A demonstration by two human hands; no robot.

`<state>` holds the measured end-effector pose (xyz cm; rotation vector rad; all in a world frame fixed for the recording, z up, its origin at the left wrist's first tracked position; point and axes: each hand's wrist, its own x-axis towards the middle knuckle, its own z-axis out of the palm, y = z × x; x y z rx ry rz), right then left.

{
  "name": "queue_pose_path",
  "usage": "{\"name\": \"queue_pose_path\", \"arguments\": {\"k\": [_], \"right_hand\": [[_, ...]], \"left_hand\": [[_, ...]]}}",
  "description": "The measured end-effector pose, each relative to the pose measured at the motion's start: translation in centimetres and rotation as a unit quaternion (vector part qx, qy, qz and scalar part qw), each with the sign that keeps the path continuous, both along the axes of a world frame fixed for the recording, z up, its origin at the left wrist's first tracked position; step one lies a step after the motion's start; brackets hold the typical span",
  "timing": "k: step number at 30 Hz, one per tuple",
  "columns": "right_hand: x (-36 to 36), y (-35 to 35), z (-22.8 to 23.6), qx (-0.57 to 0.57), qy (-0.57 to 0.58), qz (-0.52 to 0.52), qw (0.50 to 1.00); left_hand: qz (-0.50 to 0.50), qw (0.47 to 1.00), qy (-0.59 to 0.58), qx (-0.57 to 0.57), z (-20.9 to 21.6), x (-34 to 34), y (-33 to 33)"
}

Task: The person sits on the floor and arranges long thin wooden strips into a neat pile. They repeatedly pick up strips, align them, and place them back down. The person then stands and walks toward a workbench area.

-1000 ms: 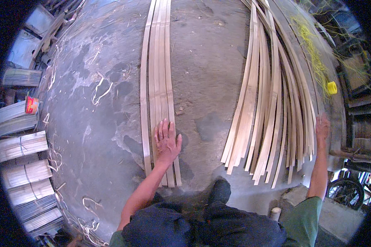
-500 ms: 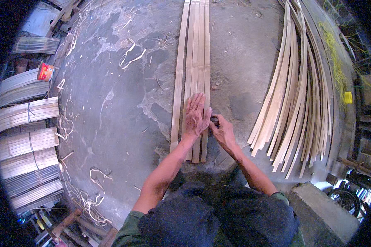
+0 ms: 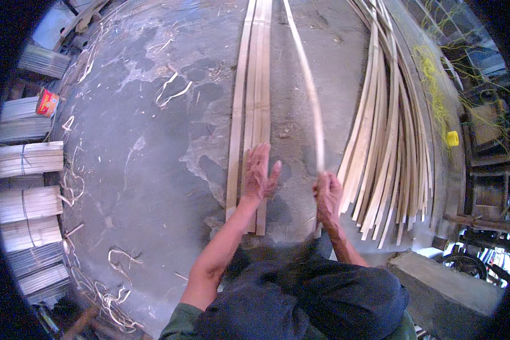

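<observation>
Several long, pale bamboo strips [image 3: 249, 105] lie side by side on the concrete floor in front of me. My left hand [image 3: 258, 173] rests flat on their near part, its fingers stretched out and the thumb apart. In my right hand [image 3: 327, 195], closed in a grip, is a single bamboo strip [image 3: 309, 90]. That strip runs far ahead, bowed and slightly blurred, apart from the row on the floor. To the right of my right hand spreads a large fanned pile of bamboo strips [image 3: 388, 141].
Tied bundles of slats [image 3: 28, 204] are stacked along the left edge, with a red tin [image 3: 47, 103] among them. Thin curled shavings [image 3: 110, 300] litter the floor. Yellow twine [image 3: 430, 85] and a yellow roll [image 3: 452, 138] lie at right. A concrete block [image 3: 436, 283] stands near right.
My right hand has moved right, away from the row, drawing one strip off its right side. My left hand stays on the remaining strips. The whole view has shifted slightly.
</observation>
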<state>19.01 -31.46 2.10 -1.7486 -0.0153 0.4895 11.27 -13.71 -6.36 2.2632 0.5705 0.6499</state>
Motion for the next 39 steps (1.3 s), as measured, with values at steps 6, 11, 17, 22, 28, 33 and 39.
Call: {"name": "queue_pose_path", "arguments": {"k": [6,11,17,22,28,33,39], "right_hand": [[4.2,-4.3,6.4,-0.003,-0.241,-0.099,0.965],[5.8,-5.2,6.6,-0.104,-0.204,-0.055,0.972],[7.7,-6.0,2.3,-0.094,-0.202,-0.094,0.970],[8.2,-7.0,0.6,-0.120,-0.163,-0.093,0.975],[8.2,-6.3,4.3,-0.044,-0.200,-0.160,0.966],[8.7,-7.5,1.7,-0.138,-0.167,-0.103,0.971],[6.7,-6.8,1.7,-0.076,-0.162,-0.127,0.976]], "left_hand": [[0.035,0.999,0.006,-0.042,0.9,-2.0,0.5],[0.048,0.998,0.031,0.039,0.8,-4.5,1.1],[0.044,0.995,0.078,0.037,1.6,-7.4,-0.2],[0.051,0.992,0.104,0.057,1.2,-8.7,-0.8],[0.059,0.990,0.113,0.060,1.5,-8.5,-0.9],[0.042,0.992,0.113,0.048,1.5,-7.3,-0.9],[0.048,0.992,0.113,0.036,1.5,-8.0,-1.3]]}}
